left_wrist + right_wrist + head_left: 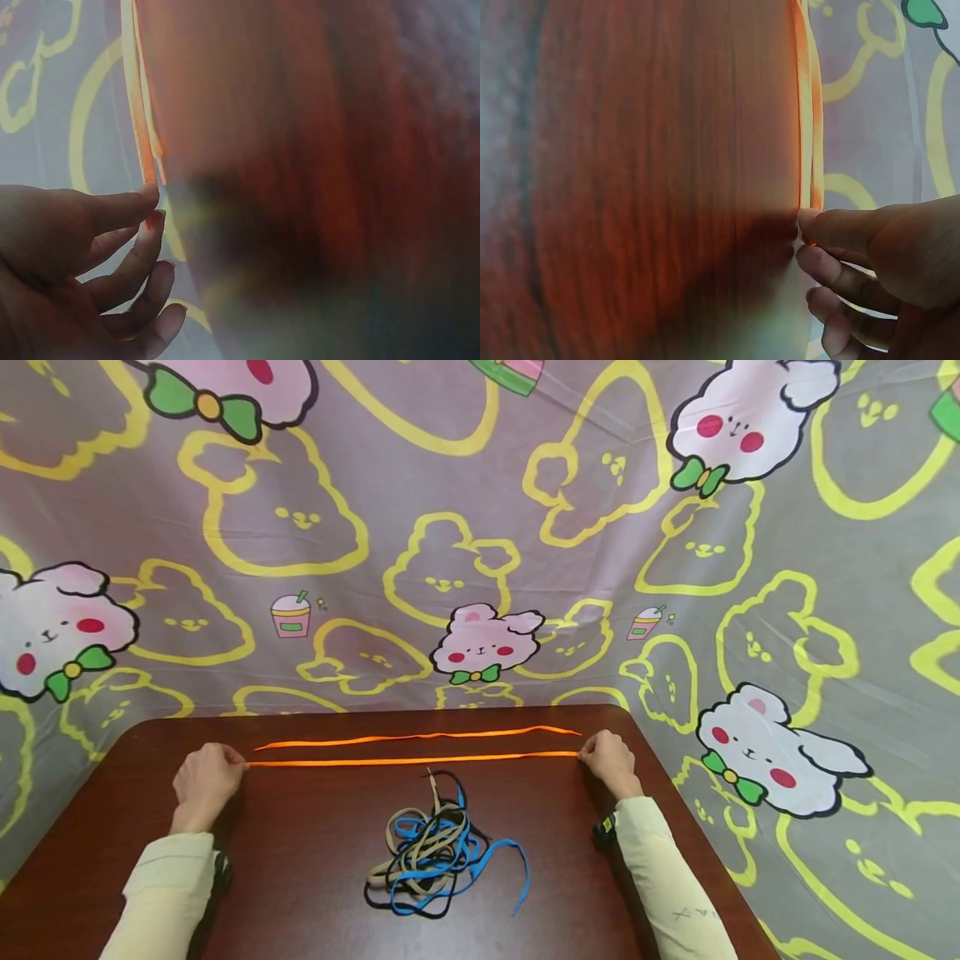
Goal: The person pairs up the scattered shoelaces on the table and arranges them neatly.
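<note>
A flat orange shoelace (412, 762) stretches straight across the far part of the table. My left hand (208, 783) pinches its left end between thumb and fingertips, and my right hand (610, 762) pinches the right end in the same way. In the left wrist view the held lace (139, 112) runs up from the thumb, its tip poking out below. The right wrist view has the lace (804, 97) meeting the thumb and index finger. Just behind it lies a second orange shoelace (412, 738), slightly wavy and roughly parallel, touched by neither hand.
Between the forearms, nearer me, sits a tangled heap of beige, black and blue shoelaces (431, 860); one blue loop trails out to the right. The dark brown table (300, 860) ends at a patterned cloth (570, 585) hanging behind and at the sides.
</note>
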Demonstrator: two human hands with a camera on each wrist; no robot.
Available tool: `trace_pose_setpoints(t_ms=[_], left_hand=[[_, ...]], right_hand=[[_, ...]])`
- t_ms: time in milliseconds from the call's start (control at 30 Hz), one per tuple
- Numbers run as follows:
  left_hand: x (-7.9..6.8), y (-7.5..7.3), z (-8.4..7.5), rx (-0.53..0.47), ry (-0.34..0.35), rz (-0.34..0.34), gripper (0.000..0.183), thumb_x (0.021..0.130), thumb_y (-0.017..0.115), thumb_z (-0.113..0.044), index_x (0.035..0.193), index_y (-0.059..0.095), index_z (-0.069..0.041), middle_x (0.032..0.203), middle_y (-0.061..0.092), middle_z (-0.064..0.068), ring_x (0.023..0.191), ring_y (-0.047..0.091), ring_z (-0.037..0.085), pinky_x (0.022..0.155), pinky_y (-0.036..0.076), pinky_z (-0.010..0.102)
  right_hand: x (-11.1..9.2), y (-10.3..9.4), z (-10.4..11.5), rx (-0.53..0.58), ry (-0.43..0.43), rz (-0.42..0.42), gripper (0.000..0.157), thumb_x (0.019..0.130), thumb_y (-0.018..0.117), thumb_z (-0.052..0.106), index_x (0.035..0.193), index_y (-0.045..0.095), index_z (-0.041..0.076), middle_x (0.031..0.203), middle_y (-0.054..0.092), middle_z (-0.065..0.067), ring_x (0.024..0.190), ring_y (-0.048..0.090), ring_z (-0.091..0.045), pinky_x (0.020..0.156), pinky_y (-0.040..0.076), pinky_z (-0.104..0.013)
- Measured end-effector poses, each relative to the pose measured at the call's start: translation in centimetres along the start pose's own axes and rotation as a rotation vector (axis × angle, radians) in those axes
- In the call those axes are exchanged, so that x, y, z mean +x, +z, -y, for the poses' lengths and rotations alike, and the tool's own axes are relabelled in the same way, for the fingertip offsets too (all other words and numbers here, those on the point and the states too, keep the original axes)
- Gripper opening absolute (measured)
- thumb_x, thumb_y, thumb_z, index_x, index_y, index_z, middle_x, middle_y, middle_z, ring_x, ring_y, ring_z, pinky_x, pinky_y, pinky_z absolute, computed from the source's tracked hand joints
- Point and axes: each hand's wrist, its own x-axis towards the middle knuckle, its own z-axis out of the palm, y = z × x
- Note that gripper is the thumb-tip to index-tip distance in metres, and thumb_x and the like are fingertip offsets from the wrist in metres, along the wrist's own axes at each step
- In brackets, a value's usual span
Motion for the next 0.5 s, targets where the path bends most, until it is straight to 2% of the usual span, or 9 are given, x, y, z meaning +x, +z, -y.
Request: trace_pose_setpoints(t_ms=[133, 333, 500], left_hand=[[0.2, 0.3, 0.4, 0.006, -0.028, 0.073, 0.014, 0.089, 0.069, -0.01, 0.078, 0.072, -0.002, 0.08, 0.069, 0.021, 0.074, 0.062, 0.041, 0.055, 0.046, 0.049], [0.8, 0.1, 0.4, 0.032, -0.031, 0.144, 0.014, 0.089, 0.061, -0.007, 0.08, 0.07, 0.0, 0.086, 0.067, 0.027, 0.081, 0.061, 0.048, 0.062, 0.047, 0.057], [1.4, 0.1, 0.1, 0.047, -0.03, 0.183, 0.015, 0.089, 0.06, -0.007, 0.078, 0.068, -0.001, 0.082, 0.065, 0.023, 0.078, 0.06, 0.044, 0.061, 0.046, 0.054]], right_hand=[[0.2, 0.0, 0.0, 0.024, 0.02, -0.01, 0.016, 0.091, 0.077, 0.018, 0.077, 0.077, 0.009, 0.075, 0.072, -0.003, 0.062, 0.06, -0.021, 0.057, 0.048, -0.042], [0.9, 0.3, 0.0, 0.046, 0.049, -0.005, 0.019, 0.09, 0.078, 0.019, 0.075, 0.075, 0.008, 0.072, 0.069, -0.003, 0.063, 0.06, -0.021, 0.057, 0.047, -0.04], [1.5, 0.1, 0.1, 0.045, 0.071, -0.009, 0.022, 0.09, 0.078, 0.019, 0.073, 0.073, 0.007, 0.069, 0.067, -0.004, 0.063, 0.059, -0.022, 0.058, 0.046, -0.04]])
